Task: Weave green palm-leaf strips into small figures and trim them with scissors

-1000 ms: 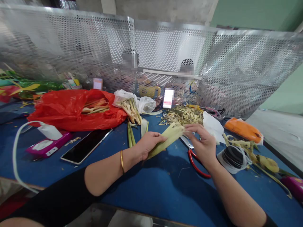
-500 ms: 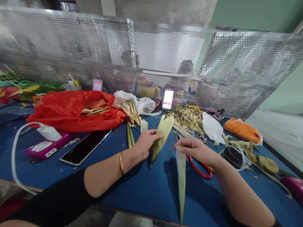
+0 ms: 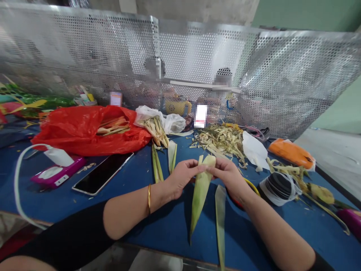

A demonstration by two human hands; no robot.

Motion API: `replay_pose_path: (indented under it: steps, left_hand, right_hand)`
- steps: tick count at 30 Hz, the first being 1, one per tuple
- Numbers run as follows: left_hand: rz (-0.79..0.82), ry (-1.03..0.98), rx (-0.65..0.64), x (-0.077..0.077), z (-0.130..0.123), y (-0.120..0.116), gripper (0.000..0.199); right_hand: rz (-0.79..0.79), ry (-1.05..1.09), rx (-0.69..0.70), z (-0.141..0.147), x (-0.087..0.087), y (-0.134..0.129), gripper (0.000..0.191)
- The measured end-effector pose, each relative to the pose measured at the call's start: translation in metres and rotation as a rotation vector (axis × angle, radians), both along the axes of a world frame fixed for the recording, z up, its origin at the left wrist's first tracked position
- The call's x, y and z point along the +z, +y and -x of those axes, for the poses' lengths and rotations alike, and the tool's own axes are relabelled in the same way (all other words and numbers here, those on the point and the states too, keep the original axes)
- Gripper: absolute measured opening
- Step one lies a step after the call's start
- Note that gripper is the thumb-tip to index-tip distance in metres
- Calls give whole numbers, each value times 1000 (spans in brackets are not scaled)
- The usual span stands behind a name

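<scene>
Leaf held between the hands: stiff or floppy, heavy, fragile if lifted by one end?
The leaf is probably fairly stiff lengthwise: its tapering end runs nearly straight beyond the grip. It's likely light, as it looks thin. It may split lengthwise if tugged: a narrow tongue already stands apart at its top edge.

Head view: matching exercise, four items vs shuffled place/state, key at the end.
1. broad pale-green leaf
2. phone on the near side of the red bag
3. gold bangle
4. red bag

A. open, pale strips inside
B. around the left wrist
C. pinched by left hand and right hand
D. flat, screen dark

Pairs: 1-C, 2-D, 3-B, 4-A
</scene>
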State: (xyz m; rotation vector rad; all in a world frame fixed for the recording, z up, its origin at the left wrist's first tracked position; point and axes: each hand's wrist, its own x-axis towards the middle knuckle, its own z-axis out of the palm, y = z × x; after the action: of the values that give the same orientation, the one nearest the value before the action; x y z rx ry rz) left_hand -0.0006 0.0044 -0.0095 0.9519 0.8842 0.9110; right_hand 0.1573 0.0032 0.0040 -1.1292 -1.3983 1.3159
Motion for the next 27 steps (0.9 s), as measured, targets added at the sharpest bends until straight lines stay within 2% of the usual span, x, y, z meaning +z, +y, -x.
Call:
replay_pose_path:
  steps: [3,6,12,17,27]
  left_hand:
    - [-3,21,49,-3,1,4,29]
    - [8,16,99,-7,0,5,28]
    - [125,-131,100,-9,-3,3,28]
    - [156,-138,98,-8,-4,2,28]
    - [113,-135,86,-3,-1,4,24]
  right_hand:
    - [61,-1,30,4,-1,-2,28]
    - [86,56,-28,6,-4,-3,25]
    - [220,172,-106,9,-9,-5,27]
    - [207,174,-120,12,-9,-5,28]
    - [143,152,-103,4,-11,-1,25]
